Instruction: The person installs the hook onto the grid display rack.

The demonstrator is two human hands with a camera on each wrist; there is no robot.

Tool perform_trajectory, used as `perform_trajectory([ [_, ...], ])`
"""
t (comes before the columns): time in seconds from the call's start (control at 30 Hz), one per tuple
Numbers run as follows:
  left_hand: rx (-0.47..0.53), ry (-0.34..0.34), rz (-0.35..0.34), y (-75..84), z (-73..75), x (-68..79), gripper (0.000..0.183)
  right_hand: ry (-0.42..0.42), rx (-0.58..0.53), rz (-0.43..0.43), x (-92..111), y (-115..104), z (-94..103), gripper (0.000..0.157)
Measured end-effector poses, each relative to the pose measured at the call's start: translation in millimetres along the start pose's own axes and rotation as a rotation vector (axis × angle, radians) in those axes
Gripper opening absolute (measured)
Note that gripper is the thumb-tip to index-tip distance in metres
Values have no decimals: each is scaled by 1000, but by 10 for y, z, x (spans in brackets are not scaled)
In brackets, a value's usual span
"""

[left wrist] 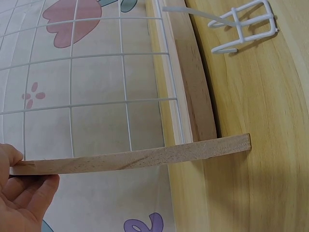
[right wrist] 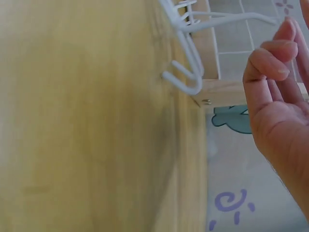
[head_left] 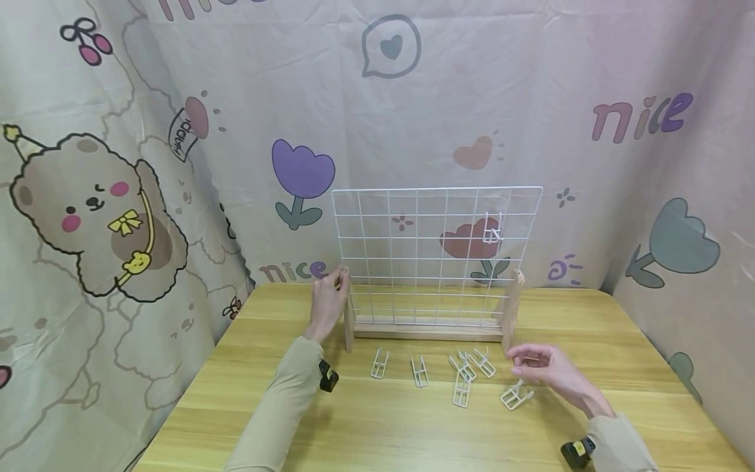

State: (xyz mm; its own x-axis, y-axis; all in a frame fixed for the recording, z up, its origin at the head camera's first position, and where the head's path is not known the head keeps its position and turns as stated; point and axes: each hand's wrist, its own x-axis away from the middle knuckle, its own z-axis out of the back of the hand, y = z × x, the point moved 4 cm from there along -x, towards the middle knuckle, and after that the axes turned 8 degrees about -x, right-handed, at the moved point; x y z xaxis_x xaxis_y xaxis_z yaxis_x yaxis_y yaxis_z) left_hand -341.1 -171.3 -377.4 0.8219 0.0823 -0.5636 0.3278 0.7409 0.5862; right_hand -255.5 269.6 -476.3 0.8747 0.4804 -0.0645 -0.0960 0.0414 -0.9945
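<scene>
A white wire grid panel (head_left: pixel 433 255) stands upright in a wooden base (head_left: pixel 427 331) with wooden side posts. My left hand (head_left: pixel 328 301) grips the top of the left side post (left wrist: pixel 130 157) between thumb and fingers. My right hand (head_left: pixel 548 370) hovers above the tabletop, fingers loosely bent and holding nothing. Just below it lies a white wire hook (head_left: pixel 514 395); in the right wrist view a prong of this hook (right wrist: pixel 227 20) points toward the fingertips, and whether they touch I cannot tell. Another white hook (head_left: pixel 492 231) hangs on the panel's upper right.
Several more white hooks lie in front of the base, among them one at the left (head_left: pixel 380 364), one in the middle (head_left: pixel 420 372) and a cluster (head_left: pixel 463 370) at the right. They rest on a wood-grain table (head_left: pixel 407 432). A printed curtain (head_left: pixel 236 131) hangs behind and along both sides.
</scene>
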Motion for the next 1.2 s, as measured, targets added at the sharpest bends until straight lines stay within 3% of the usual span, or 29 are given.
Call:
perform_trajectory([
  [0.33,8,-2,0,-7,-11,2,27,-122,15,-16,32,81,-25,45],
  [0.57,10,2,0,-16,-19,2,28,-76,42,9,37,66,-7,46],
  [0.97,11,-3,3,-26,-23,8,30,54,123,133,14,26,37,42],
  [1.2,18,-3,2,-25,-17,9,30,102,133,102,14,26,52,42],
])
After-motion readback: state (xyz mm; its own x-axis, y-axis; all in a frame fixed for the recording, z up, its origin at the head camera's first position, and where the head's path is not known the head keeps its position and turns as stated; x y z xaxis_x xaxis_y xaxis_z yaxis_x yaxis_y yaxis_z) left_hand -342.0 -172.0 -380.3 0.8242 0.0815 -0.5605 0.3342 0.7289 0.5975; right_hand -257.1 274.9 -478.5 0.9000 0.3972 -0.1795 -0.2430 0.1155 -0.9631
